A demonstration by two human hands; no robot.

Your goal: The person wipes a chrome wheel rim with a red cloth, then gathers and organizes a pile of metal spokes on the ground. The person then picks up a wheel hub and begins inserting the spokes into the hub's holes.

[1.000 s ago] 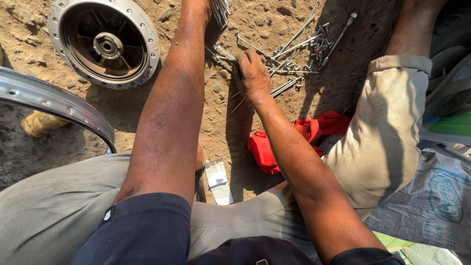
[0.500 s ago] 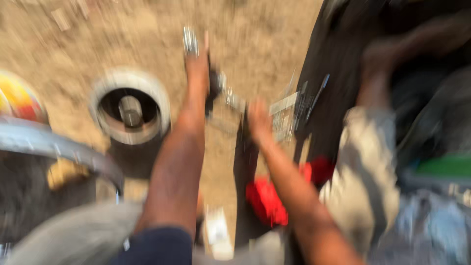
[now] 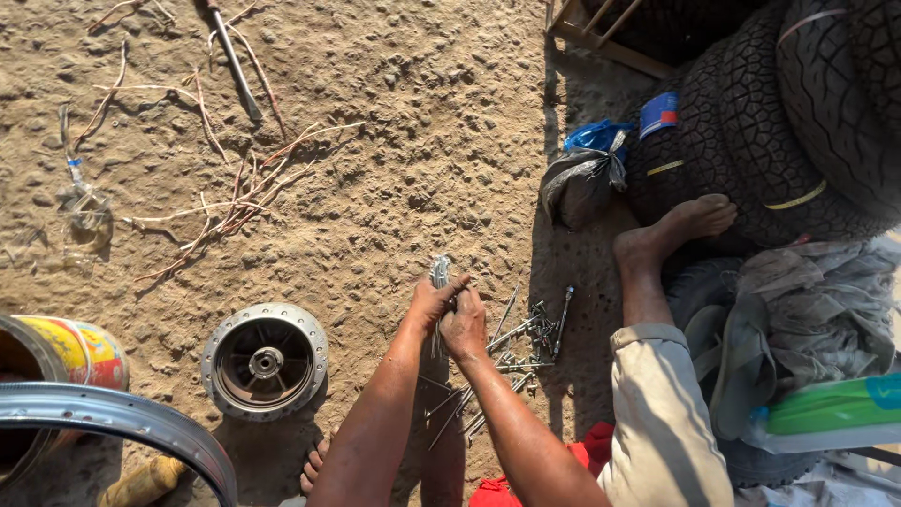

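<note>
My left hand [image 3: 431, 302] grips a bundle of metal spokes [image 3: 439, 274] that stands upright above the sandy ground. My right hand [image 3: 465, 326] is closed against the same bundle just below and to the right, touching the left hand. A loose pile of spokes [image 3: 521, 343] lies on the dirt right of both hands. A round metal wheel hub [image 3: 266, 360] sits on the ground to the left of my forearms.
A shiny wheel rim [image 3: 122, 418] curves across the bottom left, with a painted tin can [image 3: 70, 352] behind it. My right leg and bare foot [image 3: 671, 230] stretch toward stacked tyres [image 3: 788, 122] at the top right. A metal rod [image 3: 233, 61] lies at the top.
The camera has tilted up and the view has widened. My hands have come together, and the left hand now holds the spoke bundle closer to the right hand.
</note>
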